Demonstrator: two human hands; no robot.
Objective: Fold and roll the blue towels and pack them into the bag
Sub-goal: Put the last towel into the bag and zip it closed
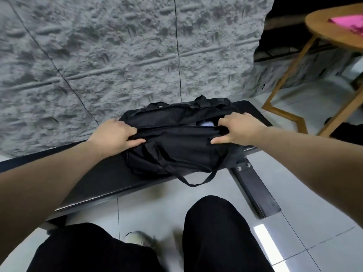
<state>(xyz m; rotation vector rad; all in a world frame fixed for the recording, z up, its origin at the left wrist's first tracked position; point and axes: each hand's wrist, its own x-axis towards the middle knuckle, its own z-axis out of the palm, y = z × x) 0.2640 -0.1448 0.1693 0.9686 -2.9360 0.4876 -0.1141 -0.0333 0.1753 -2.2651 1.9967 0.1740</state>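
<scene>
A black bag (pixel 176 142) lies on a dark tabletop (pixel 102 179), close to the tabletop's far end and just in front of a grey rough-textured wall (pixel 117 52). The left hand (pixel 115 134) grips the bag's left end, its fingers (pixel 137 142) curled into the black fabric beside the top opening. The right hand (pixel 237 128) grips the bag's right end, thumb stretched along the near side of the opening and the other fingers hooked over the edge. Between the two hands the opening is drawn nearly closed; just left of the right hand a small gap shows a pale blue towel (pixel 206 123) inside the bag. One bag strap (pixel 196 180) loops over the near edge of the tabletop, and another strap lies bunched on the bag's far side. To the right of the bag, well apart, stands a round wooden side table (pixel 324 30) with a pink item (pixel 349 22) on it. Nearer than the bag, the person's black trousers (pixel 214 232) and a shoe (pixel 137 238) show above a pale tiled floor (pixel 294 193).
</scene>
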